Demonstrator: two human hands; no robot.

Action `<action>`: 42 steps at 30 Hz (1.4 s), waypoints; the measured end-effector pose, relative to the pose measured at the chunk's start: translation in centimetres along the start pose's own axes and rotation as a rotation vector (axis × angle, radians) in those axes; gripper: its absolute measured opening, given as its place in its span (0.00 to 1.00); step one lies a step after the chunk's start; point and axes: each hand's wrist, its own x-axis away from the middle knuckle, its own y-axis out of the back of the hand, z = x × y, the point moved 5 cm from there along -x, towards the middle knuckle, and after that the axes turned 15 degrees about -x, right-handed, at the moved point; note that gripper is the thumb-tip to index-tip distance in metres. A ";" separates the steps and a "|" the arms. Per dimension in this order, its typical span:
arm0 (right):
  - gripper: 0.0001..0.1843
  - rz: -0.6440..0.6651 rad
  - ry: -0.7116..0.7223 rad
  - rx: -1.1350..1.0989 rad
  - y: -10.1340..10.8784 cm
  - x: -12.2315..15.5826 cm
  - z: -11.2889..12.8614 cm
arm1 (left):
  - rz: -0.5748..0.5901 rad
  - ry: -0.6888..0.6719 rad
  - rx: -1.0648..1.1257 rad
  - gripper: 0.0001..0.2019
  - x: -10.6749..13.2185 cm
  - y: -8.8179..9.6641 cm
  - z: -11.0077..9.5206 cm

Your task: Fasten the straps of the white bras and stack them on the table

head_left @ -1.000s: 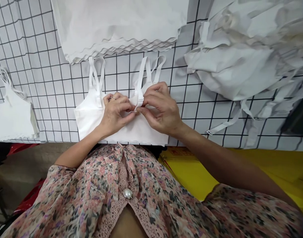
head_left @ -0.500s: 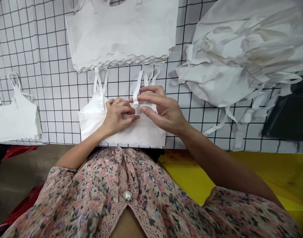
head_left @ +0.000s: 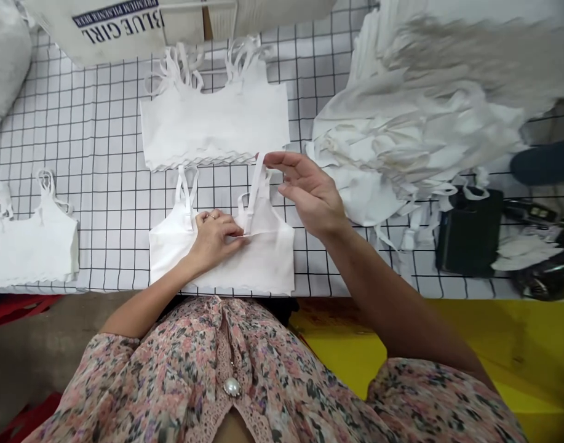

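Black-lined wire grid (head_left: 111, 154) carries a white cropped top (head_left: 267, 264), its strap (head_left: 256, 191) standing upright. Left hand (head_left: 212, 243) lies curled at the strap's base, perhaps pinching it; right hand (head_left: 309, 191) hovers just beside, fingers spread wide. Stacked tops (head_left: 214, 123) lie above.

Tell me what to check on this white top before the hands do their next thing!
1. Left hand on the white crop top: ok, its fingers rest near the strap's lower end.
2. Right hand free: ok, it is open and raised beside the strap.
3. Strap standing straight: ok, it runs straight up from the top.
4. Strap's lower end: cannot tell, the left fingers crowd that spot.
5. Top lying on the wire grid: ok, it lies spread out.
6. Strap tips apart from the stack of white tops: not ok, they reach its wavy hem.
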 end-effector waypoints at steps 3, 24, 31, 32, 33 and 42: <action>0.26 -0.028 0.013 -0.042 0.5 -0.6 -1.7 | -0.032 -0.016 -0.056 0.06 -0.3 -0.3 0.0; 0.40 0.065 -0.073 0.905 -3.4 10.9 -2.6 | -0.184 -0.420 -0.452 0.29 8.1 -2.6 -0.8; 0.28 -0.129 0.040 0.955 5.0 2.4 0.8 | -0.195 -0.418 -0.493 0.28 8.1 -2.6 -0.6; 0.26 -0.117 0.041 0.956 5.1 1.4 1.1 | -0.196 -0.419 -0.498 0.28 8.1 -2.6 -0.6; 0.25 -0.098 0.032 0.950 5.1 0.4 1.2 | -0.193 -0.419 -0.500 0.27 8.1 -2.6 -0.6; 0.08 0.152 -0.181 1.047 3.2 -4.1 -2.4 | -0.208 -0.411 -0.483 0.25 8.2 -2.3 -1.1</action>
